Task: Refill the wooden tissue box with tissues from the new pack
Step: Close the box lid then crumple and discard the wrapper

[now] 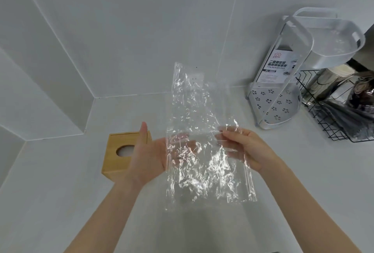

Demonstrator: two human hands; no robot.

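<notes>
Hands (pixel 153 151) hold clear wrapper (pixel 202 131) over white counter (pixel 60 202) (tiled corner)

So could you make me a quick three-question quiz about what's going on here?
1. True or false: the clear plastic wrapper is held by both hands.
2. The wooden tissue box sits nearer which hand? A) left hand B) right hand
3. What stands on the counter between the white corner shelf and the frame's right edge?

Key: 1 true; 2 A; 3 a black wire basket.
</notes>
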